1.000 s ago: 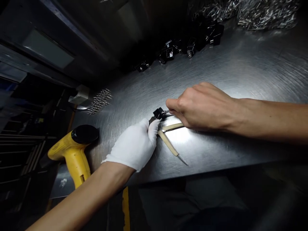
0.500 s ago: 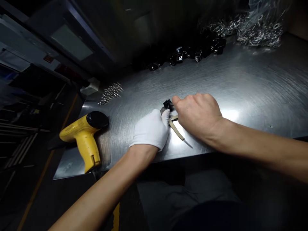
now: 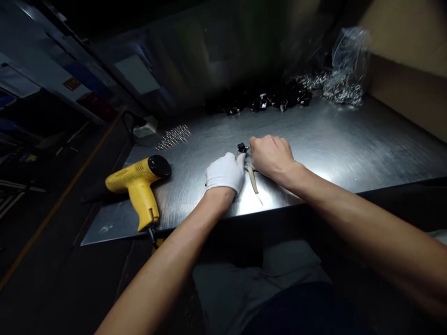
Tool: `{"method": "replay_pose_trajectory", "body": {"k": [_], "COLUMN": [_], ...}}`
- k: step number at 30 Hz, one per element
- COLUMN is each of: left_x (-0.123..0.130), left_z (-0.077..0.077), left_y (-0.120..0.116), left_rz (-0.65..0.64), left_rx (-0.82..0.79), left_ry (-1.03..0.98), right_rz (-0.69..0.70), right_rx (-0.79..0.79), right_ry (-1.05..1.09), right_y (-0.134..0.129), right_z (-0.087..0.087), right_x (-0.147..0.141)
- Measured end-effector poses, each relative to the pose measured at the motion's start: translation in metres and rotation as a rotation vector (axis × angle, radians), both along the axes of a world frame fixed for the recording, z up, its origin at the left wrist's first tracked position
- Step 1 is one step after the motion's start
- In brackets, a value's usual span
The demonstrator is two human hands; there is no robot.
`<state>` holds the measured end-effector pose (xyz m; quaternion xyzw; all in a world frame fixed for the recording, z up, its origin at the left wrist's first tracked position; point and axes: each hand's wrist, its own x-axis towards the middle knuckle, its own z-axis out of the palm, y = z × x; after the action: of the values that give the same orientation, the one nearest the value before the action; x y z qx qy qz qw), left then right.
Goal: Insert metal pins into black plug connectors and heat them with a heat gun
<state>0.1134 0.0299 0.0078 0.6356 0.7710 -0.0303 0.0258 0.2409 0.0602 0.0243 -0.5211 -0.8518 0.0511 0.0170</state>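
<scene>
My left hand [image 3: 224, 172], in a white glove, is closed around a small black part [image 3: 241, 147] just above the tabletop. My right hand [image 3: 270, 154] is bare, its fingers curled together close to the right side of that part. What its fingertips hold is hidden; a small shiny bit shows between them and the black part. Below and between both hands lies a beige-handled tool [image 3: 252, 179], which looks like pliers, with a bare metal handle end towards the table's front edge. Its head is hidden behind the gloved hand.
A yellow heat gun [image 3: 139, 186] rests on the metal table [image 3: 335, 139] at left, its cord over the edge. Small metal pins [image 3: 173, 137] lie behind it. Several black parts [image 3: 262, 103] line the back, beside a clear bag of metal fittings [image 3: 345, 86] and a cardboard box [image 3: 405, 79].
The camera view has shifted, so the table and its things look smaller and farther off. Both hands stay together at the black part, with only slight movement.
</scene>
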Motion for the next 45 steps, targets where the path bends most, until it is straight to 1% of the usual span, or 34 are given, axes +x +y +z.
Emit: {"method": "replay_pose_trajectory", "body": {"k": [2,4,7,10,12,17,19,22,24,26,30,33,38,42,45], "left_x": [-0.013,-0.025,-0.039,-0.046,-0.048,-0.053,-0.056,-0.059,-0.06,-0.06,-0.06,-0.059,-0.06,-0.061,-0.061], "left_z": [0.001,0.0,-0.004,-0.005,-0.003,0.006,0.007,0.008,0.007,0.006,0.005,0.006,0.004,0.001,0.002], "left_y": [-0.002,-0.003,-0.001,0.005,0.01,0.029,0.037,0.048,0.053,0.057,0.058,0.055,0.05,0.045,0.035], "left_rz": [-0.073,-0.146,-0.248,-0.323,-0.397,-0.656,-0.717,-0.762,-0.774,-0.771,-0.726,-0.687,-0.608,-0.484,-0.367], "left_rx": [0.025,0.032,0.037,0.032,0.003,-0.11,-0.143,-0.193,-0.219,-0.238,-0.244,-0.223,-0.181,-0.114,-0.078], "left_ry": [-0.003,0.012,0.07,0.124,0.151,0.183,0.184,0.175,0.182,0.198,0.194,0.162,0.1,0.111,0.12], "right_rz": [0.024,0.084,0.182,0.276,0.358,0.564,0.641,0.766,0.819,0.836,0.804,0.752,0.62,0.509,0.45], "right_rx": [0.067,0.119,0.175,0.194,0.183,0.123,0.098,0.028,-0.027,-0.055,-0.04,-0.036,-0.022,-0.083,-0.069], "right_ry": [-0.013,-0.02,-0.007,0.033,0.06,0.107,0.146,0.236,0.27,0.27,0.276,0.309,0.331,0.364,0.375], "right_y": [0.006,0.012,0.021,0.032,0.041,0.067,0.078,0.094,0.101,0.104,0.104,0.101,0.095,0.088,0.083], "right_z": [0.0,-0.002,-0.008,-0.016,-0.02,-0.027,-0.028,-0.032,-0.036,-0.04,-0.046,-0.047,-0.047,-0.049,-0.045], "right_x": [0.015,0.027,0.035,0.042,0.05,0.074,0.079,0.078,0.075,0.071,0.07,0.074,0.08,0.084,0.083]}}
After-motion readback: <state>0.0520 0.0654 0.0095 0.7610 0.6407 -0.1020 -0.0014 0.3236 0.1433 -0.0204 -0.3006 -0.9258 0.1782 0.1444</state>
